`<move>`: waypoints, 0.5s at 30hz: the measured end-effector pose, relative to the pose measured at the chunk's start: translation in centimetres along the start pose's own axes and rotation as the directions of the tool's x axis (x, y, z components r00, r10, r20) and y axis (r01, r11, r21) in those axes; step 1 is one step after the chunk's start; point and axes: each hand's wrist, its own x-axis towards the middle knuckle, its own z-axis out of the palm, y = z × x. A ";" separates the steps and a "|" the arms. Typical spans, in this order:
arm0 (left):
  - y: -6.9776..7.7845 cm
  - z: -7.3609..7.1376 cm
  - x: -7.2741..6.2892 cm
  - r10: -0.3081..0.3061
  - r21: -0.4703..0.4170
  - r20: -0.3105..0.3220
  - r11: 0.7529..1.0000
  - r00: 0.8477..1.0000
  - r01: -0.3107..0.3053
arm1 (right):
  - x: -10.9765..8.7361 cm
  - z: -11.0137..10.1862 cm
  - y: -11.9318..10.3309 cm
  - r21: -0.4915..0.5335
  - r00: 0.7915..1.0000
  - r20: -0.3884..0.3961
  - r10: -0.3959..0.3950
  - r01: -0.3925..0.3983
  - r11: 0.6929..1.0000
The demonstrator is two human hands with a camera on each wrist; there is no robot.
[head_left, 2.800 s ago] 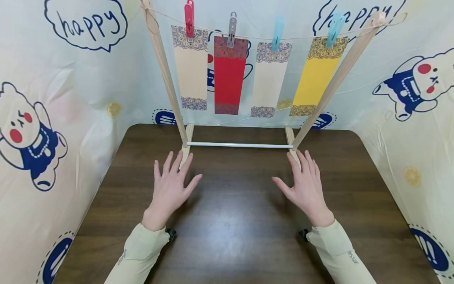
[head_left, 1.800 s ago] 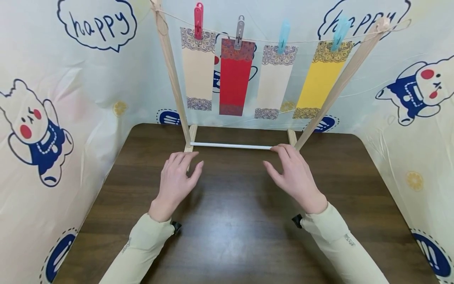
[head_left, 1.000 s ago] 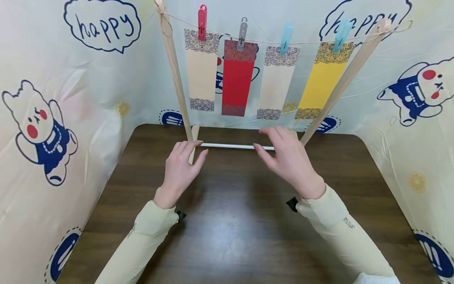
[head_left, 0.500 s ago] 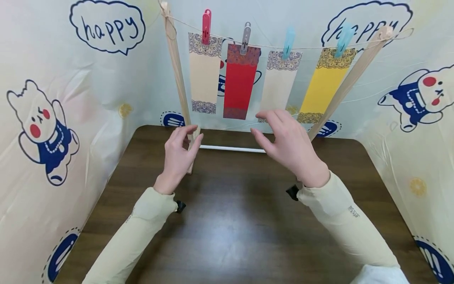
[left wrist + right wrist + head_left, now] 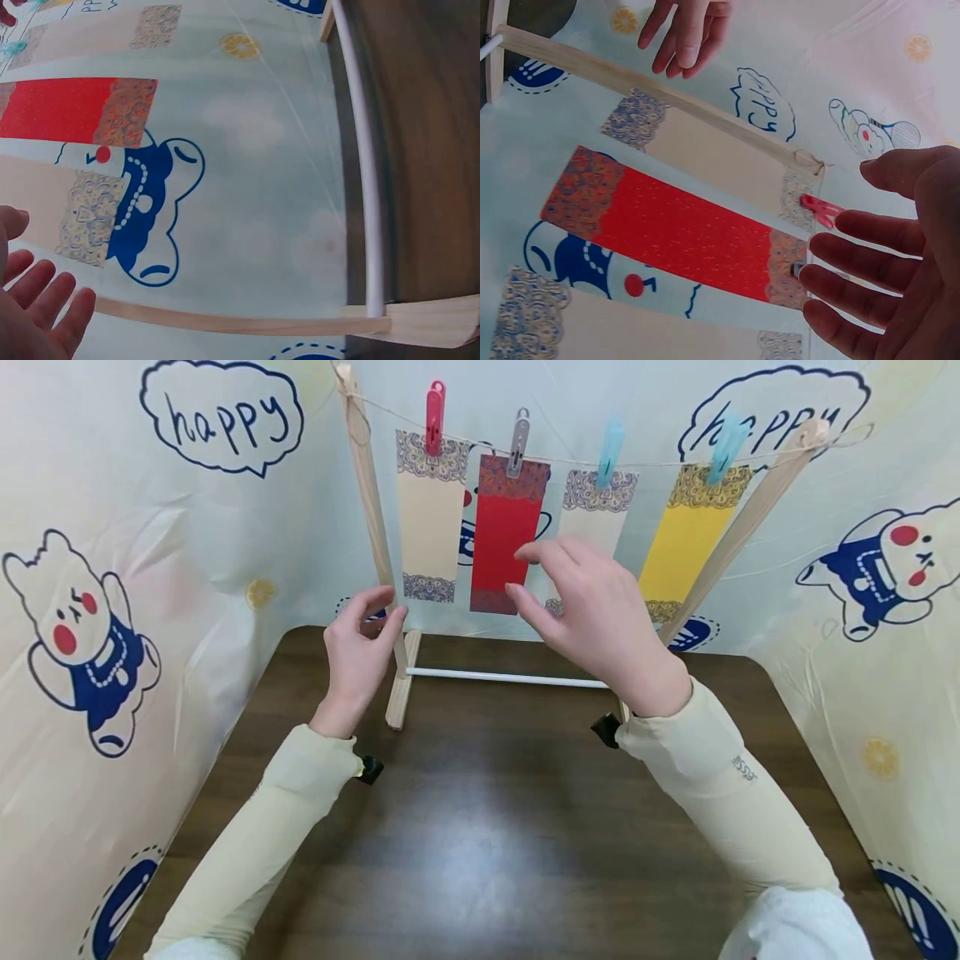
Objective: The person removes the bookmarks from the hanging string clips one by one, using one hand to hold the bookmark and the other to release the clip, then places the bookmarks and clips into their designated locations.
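In the head view, paper strips hang from a string (image 5: 389, 409): a beige strip (image 5: 430, 531), a red strip (image 5: 498, 543), an off-white strip (image 5: 592, 531) and a yellow strip (image 5: 686, 547). A red clothespin (image 5: 435, 418), a grey clothespin (image 5: 518, 442) and light blue clothespins (image 5: 611, 452) hold them. My left hand (image 5: 358, 652) is raised beside the left wooden post (image 5: 366, 485), fingers loosely bent; the left wrist view shows the hand (image 5: 41, 311) holding nothing. My right hand (image 5: 603, 618), bare with fingers spread, hovers before the off-white strip, partly covering it. Its fingertips overlap the red strip's edge.
The wooden stand has a right post (image 5: 750, 527), a left foot (image 5: 402, 689) and a white crossbar (image 5: 510, 677) low above the dark wooden table (image 5: 480, 827). Behind it hangs a printed cloth backdrop (image 5: 225, 527), which also covers both sides.
Both hands have risen from the table near the stand's feet to the height of the strips. The right hand has gone higher. Their fingers have bent from flat. The strips hang as before.
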 end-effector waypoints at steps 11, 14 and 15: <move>1.2 0.1 2.9 -0.055 -0.012 0.044 0.998 0.997 0.056 | 3.7 -1.5 -1.4 -0.047 0.999 0.032 -0.004 0.005 0.999; 1.2 0.1 3.2 -0.087 -0.018 0.055 0.996 0.995 0.088 | 4.7 -1.8 -1.7 -0.052 0.999 0.044 0.010 -0.008 0.999; 1.2 0.2 3.3 -0.095 -0.021 0.056 0.995 0.994 0.097 | 4.9 -1.8 -1.8 -0.051 0.999 0.048 0.014 -0.012 0.999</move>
